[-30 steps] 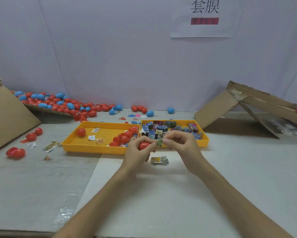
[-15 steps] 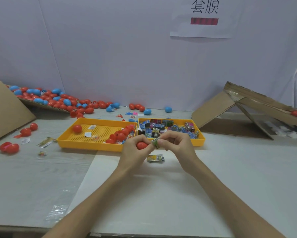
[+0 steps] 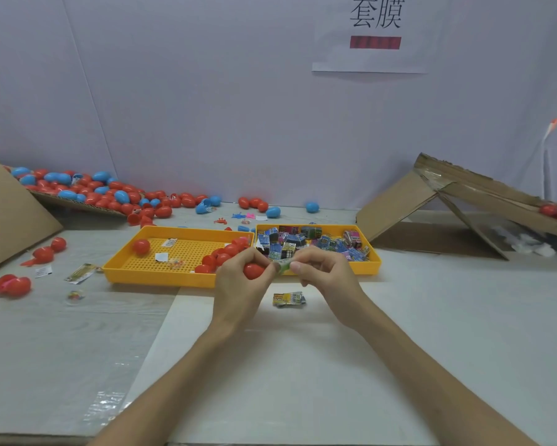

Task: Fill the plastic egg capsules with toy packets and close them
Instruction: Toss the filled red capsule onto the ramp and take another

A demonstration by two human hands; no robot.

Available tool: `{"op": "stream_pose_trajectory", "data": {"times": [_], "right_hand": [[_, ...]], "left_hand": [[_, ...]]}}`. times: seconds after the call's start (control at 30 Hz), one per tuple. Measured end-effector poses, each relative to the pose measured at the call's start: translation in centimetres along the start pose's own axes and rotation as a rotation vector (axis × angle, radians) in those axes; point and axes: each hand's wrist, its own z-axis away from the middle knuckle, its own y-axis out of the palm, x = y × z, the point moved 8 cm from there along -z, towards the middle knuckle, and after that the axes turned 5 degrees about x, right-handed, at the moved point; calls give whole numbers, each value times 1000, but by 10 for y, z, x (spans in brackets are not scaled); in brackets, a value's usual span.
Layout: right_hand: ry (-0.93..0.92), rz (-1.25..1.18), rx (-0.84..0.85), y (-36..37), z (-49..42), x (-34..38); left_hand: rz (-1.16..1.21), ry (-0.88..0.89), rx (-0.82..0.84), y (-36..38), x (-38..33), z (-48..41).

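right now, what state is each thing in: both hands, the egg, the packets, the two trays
left hand, grips the red egg capsule
right hand, pinches the green packet
red egg capsule, in hand, off the table
green packet, held against the capsule, not yet inside
loose packet, lying crumpled on the table
left tray, holds red capsules
right tray, holds toy packets

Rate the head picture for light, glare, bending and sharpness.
Head view: soft, even light, only faint shadows on the table. Head view: glare on the clear tape, lower left. Head view: wide-angle lens tilts the wall seam at left. Head view: far eggs are soft; the packet in the right hand is smeared.
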Motion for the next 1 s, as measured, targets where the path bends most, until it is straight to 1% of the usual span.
{"op": "stream_pose_trajectory", "data": {"times": [0.13, 0.23, 0.3, 0.37, 0.43, 0.57, 0.7, 0.8, 0.87, 1.0], "right_hand": [[12, -97, 6, -2, 0, -4], [36, -83, -14, -3, 0, -7], [64, -110, -22, -3, 0, -9], [88, -132, 3, -1, 0, -11], [95, -105, 29, 1, 0, -11], [136, -68, 43, 2, 0, -13], [191, -139, 3, -2, 0, -16], [206, -153, -21, -5, -1, -17], [203, -145, -38, -7, -1, -16], [196, -151, -116, -14, -1, -14]], "left_hand": [[-89, 33, 45, 5, -2, 2], [-54, -31, 70, 7, 4, -1], [-28, -61, 57, 6, 6, -1], [-15, -81, 38, 4, 7, -1], [7, -100, 37, 4, 7, -1], [190, -202, 87, 7, 12, -2], [539, -330, 192, 17, 14, 1], [769, -423, 233, 24, 14, 2], [814, -437, 241, 26, 13, 2], [808, -383, 237, 21, 14, 0]]}}
